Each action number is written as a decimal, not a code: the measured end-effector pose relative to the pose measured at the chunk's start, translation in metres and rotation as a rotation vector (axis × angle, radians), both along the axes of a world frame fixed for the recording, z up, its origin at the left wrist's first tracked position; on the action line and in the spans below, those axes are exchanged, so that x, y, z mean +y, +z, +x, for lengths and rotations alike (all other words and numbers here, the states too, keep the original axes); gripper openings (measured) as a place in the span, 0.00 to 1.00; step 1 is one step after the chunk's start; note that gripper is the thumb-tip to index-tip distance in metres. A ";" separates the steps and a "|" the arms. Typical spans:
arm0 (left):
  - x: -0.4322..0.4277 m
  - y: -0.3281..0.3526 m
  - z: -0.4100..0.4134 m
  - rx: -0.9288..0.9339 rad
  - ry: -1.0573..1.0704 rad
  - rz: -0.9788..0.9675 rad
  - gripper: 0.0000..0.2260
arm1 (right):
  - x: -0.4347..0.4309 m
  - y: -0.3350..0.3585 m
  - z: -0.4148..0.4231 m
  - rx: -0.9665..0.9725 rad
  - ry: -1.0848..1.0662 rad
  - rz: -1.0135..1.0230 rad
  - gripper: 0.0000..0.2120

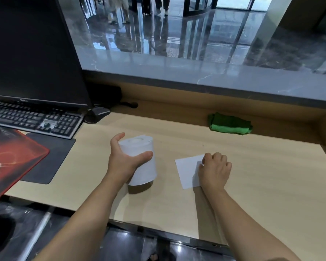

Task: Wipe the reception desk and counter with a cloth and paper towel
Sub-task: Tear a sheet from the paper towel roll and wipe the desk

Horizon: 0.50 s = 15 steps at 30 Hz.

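Closest in, the left grip (124,161) is wrapping fingers and thumb round the upright paper towel roll (143,170), which is standing on the wooden bench (262,176) at about 11 o'clock from the person. At about 1 o'clock the right grip (215,168) is lying knuckles-up on a loose paper towel sheet (186,168), its fingers curling onto the sheet's right part and apparently pinching it against the bench. This is looking like the paper-towel step getting under way: the sheet is ready, but wiping is not yet begun. Next, the roll is probably needing to be set aside toward 10 o'clock, and the sheet is calling for even pressure in sweeping strokes. Further off at 1 o'clock, the folded green cloth (230,125) is lying untouched by the back wall, and beyond it the grey stone counter (177,72) is awaiting its turn.
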State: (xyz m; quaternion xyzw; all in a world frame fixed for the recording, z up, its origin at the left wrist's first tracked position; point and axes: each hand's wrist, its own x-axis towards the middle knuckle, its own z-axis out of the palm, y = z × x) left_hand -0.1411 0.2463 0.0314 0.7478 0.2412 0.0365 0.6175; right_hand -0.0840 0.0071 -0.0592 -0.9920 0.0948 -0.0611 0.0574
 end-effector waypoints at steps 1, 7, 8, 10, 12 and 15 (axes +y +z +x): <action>0.000 0.000 0.000 -0.002 0.004 0.001 0.46 | 0.003 -0.003 -0.005 -0.007 0.038 0.044 0.08; 0.005 0.000 -0.002 -0.037 0.072 0.025 0.46 | 0.041 -0.029 -0.036 0.392 0.136 0.121 0.36; 0.011 -0.001 -0.004 -0.043 0.098 0.040 0.45 | 0.046 -0.031 -0.034 0.400 0.140 0.112 0.36; 0.024 -0.006 -0.010 -0.051 0.154 0.069 0.43 | 0.060 -0.031 -0.023 0.412 0.200 0.081 0.38; 0.039 -0.011 -0.021 -0.056 0.208 0.086 0.44 | 0.085 -0.032 -0.010 0.406 0.315 0.063 0.39; 0.050 -0.017 -0.029 -0.055 0.247 0.117 0.44 | 0.122 -0.031 -0.004 0.399 0.549 0.057 0.43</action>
